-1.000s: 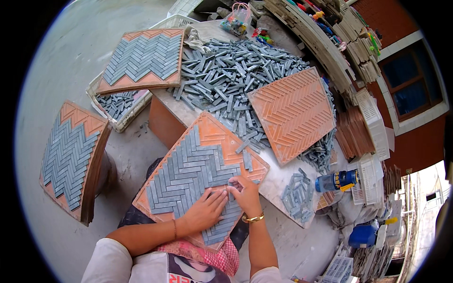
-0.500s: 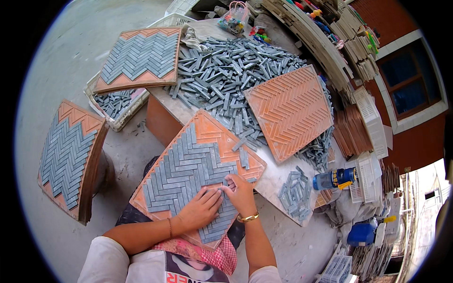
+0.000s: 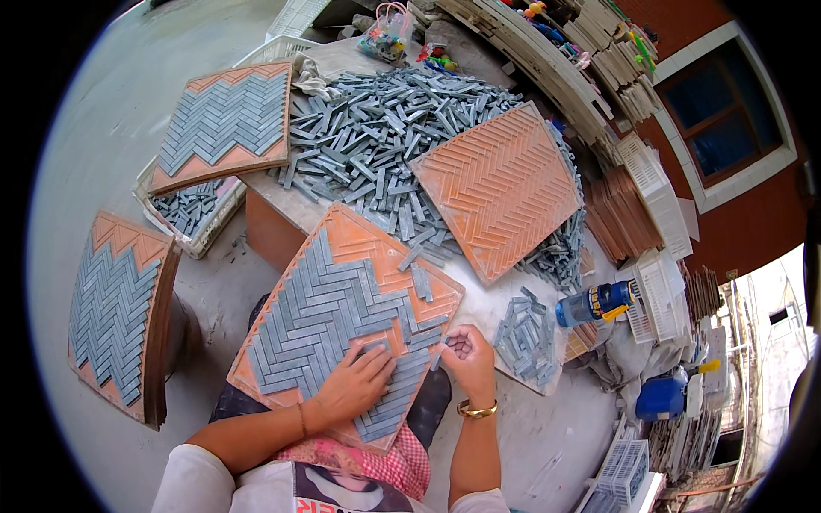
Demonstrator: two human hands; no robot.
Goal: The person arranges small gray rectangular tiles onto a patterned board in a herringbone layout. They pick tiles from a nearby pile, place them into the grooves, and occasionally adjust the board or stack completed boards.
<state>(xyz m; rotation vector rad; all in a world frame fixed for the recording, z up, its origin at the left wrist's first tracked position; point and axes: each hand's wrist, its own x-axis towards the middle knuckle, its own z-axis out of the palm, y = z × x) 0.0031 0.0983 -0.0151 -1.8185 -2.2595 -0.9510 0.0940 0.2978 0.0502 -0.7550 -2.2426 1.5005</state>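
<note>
Orange herringbone board (image 3: 342,224), one, lying across the person's lap, mostly filled with grey strips (image 3: 308,329) in zigzag rows; bare orange patches at its upper corner, along its upper right and beside the left fingertips. Left hand (image 3: 355,385), laid palm down on the strips, fingers outstretched and side by side. Right hand (image 3: 469,352), at the board's right edge, fingers curled in; a grey piece shows by the thumb, whether clamped cannot be told. Gold bracelet (image 3: 476,410), on the right wrist. Pale surface (image 3: 483,312), just beyond, carrying a small batch of strips (image 3: 524,342) near its right end. Stack of boards (image 3: 158,342), at left, topmost one filled. Blue bottle (image 3: 590,303), right of the small batch. Unfilled board (image 3: 500,197), resting on a large heap of strips (image 3: 376,137). White crate (image 3: 197,246), containing more strips, partly under a second filled board (image 3: 175,177). Clear bag (image 3: 386,34), pink-handled, behind the heap. Framed window (image 3: 723,111), far right, in a red wall
</note>
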